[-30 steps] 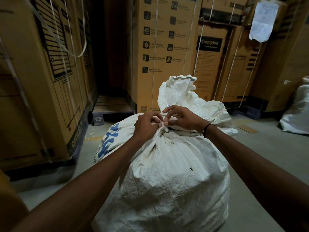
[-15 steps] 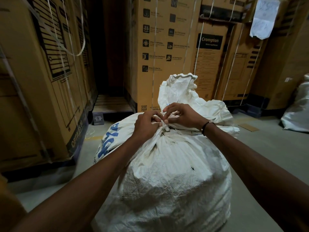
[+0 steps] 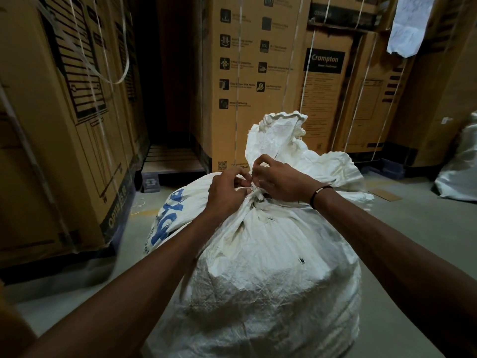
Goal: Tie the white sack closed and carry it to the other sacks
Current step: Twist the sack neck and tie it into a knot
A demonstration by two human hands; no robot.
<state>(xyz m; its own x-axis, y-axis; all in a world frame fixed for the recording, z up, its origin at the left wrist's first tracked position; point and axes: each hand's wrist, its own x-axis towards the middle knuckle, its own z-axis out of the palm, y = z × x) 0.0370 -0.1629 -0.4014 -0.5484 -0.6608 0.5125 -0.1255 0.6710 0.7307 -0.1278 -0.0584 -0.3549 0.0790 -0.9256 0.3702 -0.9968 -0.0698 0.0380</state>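
Left hand (image 3: 227, 192) and right hand (image 3: 280, 180) are both pinching the thin white tie strip (image 3: 258, 196) at the gathered neck directly beneath them. The bulging white woven sack (image 3: 271, 280) is standing on the floor below; judged risk: a loose knot slipping open during lifting.

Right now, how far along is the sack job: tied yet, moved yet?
Done: the sack neck is gathered and a tie is wrapped around it. In hand: the left hand and right hand pinch the tie ends at the knot, so tying looks unfinished. Left: carrying it; the sack stands on the floor, with another sack at far right.
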